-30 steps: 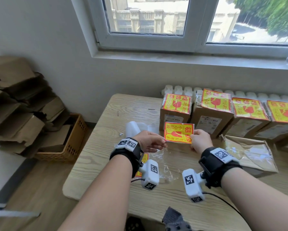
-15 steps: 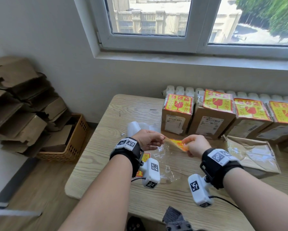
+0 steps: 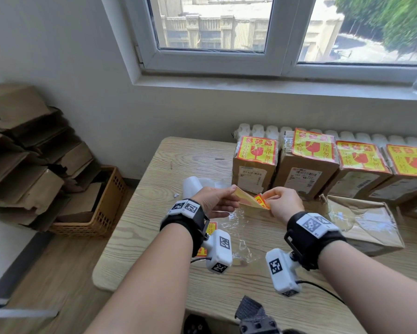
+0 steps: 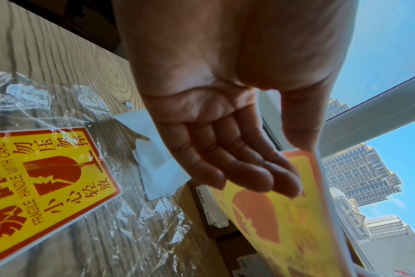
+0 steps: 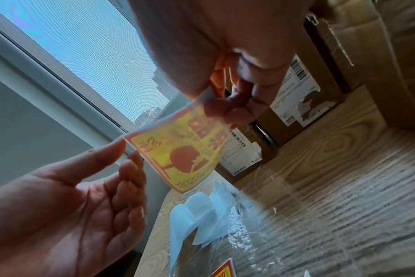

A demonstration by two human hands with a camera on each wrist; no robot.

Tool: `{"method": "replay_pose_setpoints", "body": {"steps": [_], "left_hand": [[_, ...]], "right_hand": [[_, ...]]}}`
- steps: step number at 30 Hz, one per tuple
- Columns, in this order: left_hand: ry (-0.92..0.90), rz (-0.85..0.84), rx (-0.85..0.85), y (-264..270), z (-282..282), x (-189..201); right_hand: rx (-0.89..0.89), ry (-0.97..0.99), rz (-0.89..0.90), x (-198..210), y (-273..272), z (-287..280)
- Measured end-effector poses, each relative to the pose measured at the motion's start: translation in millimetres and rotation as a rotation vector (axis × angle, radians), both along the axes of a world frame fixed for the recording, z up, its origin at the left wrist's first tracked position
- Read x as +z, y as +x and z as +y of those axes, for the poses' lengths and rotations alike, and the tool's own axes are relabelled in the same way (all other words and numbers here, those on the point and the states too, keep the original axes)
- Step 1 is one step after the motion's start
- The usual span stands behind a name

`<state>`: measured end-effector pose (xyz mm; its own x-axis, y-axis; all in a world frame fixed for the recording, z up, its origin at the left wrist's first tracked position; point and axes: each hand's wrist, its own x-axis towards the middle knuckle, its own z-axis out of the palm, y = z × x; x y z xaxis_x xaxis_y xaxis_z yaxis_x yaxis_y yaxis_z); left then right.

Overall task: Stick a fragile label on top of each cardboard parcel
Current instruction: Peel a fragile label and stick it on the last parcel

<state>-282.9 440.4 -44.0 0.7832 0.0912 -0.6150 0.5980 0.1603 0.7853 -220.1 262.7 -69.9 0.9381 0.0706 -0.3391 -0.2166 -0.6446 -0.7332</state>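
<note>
A yellow and red fragile label (image 3: 247, 200) hangs between both hands above the table, tilted with its pale back facing up. My left hand (image 3: 229, 198) pinches its left edge, thumb on top and straight fingers (image 4: 249, 168) underneath. My right hand (image 3: 267, 201) pinches the other end with curled fingers (image 5: 235, 110), bending that corner so the printed side shows. Several labelled cardboard parcels (image 3: 255, 172) stand in a row at the back right. A flat brown parcel (image 3: 366, 225) wrapped in clear tape lies to the right, its top bare. Another label (image 4: 47, 178) lies on the table under my left wrist.
Crumpled clear film (image 3: 241, 232) and white backing sheets (image 3: 195, 186) lie on the wooden table (image 3: 154, 237). A wicker basket (image 3: 101, 213) and stacked flattened cardboard (image 3: 22, 153) stand on the floor at the left. A radiator (image 3: 258, 130) and a window sill run behind the parcels.
The label stood upright facing me a second ago; it now lies lower, tilted back side up, and my right hand has curled its corner over.
</note>
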Motion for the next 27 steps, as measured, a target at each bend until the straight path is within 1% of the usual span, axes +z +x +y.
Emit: {"method": "replay_pose_setpoints", "body": {"steps": [12, 19, 22, 25, 27], "left_hand": [[-0.056, -0.049, 0.044, -1, 2, 1], [-0.048, -0.043, 0.065, 0, -2, 4], [-0.045, -0.042, 0.086, 2, -3, 4], [-0.041, -0.04, 0.093, 3, -5, 4], [-0.041, -0.04, 0.099, 3, -6, 4]], "right_hand": [[-0.005, 0.012, -0.004, -4, 0, -3], [0.01, 0.031, 0.006, -4, -1, -2], [0.038, 0.001, 0.022, -3, -2, -2], [0.141, -0.047, 0.117, 2, -4, 0], [0.29, -0.126, 0.154, 10, -6, 1]]}}
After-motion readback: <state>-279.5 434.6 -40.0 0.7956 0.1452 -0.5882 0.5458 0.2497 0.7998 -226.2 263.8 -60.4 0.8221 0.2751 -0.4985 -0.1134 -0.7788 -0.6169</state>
